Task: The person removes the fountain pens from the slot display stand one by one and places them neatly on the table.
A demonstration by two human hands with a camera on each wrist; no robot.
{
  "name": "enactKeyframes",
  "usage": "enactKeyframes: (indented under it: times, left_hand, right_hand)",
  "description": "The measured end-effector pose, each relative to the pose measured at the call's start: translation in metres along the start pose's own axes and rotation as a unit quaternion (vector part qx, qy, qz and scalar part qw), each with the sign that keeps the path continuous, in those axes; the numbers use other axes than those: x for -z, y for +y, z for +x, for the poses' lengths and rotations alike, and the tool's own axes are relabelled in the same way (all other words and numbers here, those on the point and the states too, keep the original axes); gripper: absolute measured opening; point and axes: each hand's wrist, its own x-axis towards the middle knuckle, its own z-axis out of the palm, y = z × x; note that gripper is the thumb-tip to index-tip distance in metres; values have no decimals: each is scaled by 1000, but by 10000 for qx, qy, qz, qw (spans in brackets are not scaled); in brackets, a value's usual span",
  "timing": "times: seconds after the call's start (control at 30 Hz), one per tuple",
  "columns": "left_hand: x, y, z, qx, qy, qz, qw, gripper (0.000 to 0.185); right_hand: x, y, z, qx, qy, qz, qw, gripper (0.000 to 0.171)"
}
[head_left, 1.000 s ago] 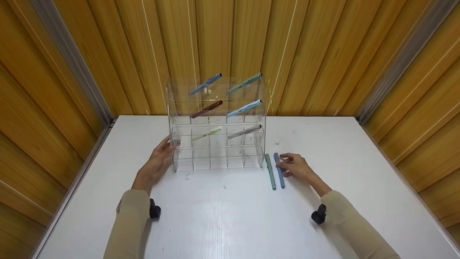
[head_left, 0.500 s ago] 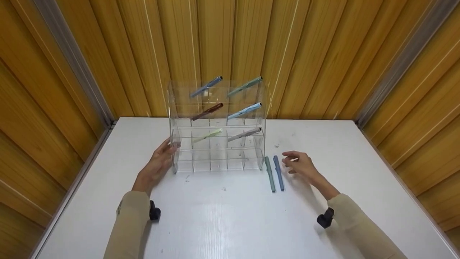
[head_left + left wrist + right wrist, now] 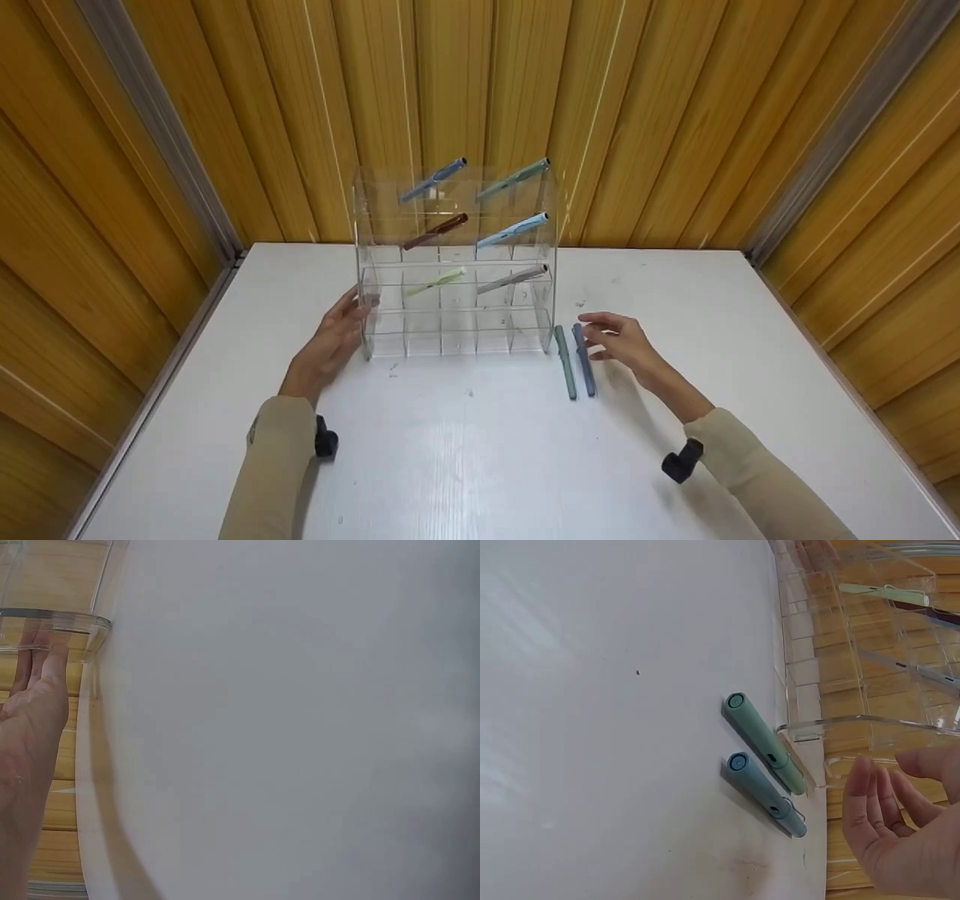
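A clear acrylic pen rack with rows of compartments [image 3: 459, 310] stands upright on a white table [image 3: 465, 465], before a wall of yellow-brown wood-look panels [image 3: 454, 90]. The left hand [image 3: 328, 343] touches the rack's left side, its fingers extended along the transparent panel, close together in the left wrist view. The right hand [image 3: 624, 343] holds nothing; its fingers are loosely bent, with a gap between thumb and fingertips. In the head view those fingertips overlap the upper end of a slim blue pen [image 3: 584, 363], while the right wrist view shows them apart from it. A slim muted-green pen [image 3: 566, 364] lies beside that one, nearer the rack's right front corner. Six more pens lean within the rack in three pairs: slate-blue pen [image 3: 433, 181] and sage-green pen [image 3: 514, 181] above, dark red-brown pen [image 3: 436, 232] and light-blue pen [image 3: 513, 230] in the middle, pale yellow-green pen [image 3: 436, 282] and grey pen [image 3: 512, 280] below.
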Motion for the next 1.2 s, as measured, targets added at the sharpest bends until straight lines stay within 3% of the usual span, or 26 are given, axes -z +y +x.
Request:
enactKeyframes:
  times: [0.4, 0.67, 1.0, 1.2]
  left_hand:
    - [0, -1, 1, -92, -63, 7, 9999, 72]
    - [-1, -1, 2, -158, -96, 75, 9998, 69]
    - [0, -1, 3, 153, 361, 449, 9982, 69]
    - [-1, -1, 3, 161, 264, 490, 9983, 70]
  right_hand:
    - [-17, -14, 7, 236, -148, 111, 9995, 45]
    - [-31, -22, 12, 509, 23, 350, 9981, 46]
    - [-51, -42, 23, 1407, 293, 1247, 9817, 43]
    - [-60, -49, 30, 1431, 586, 1463, 9771, 44]
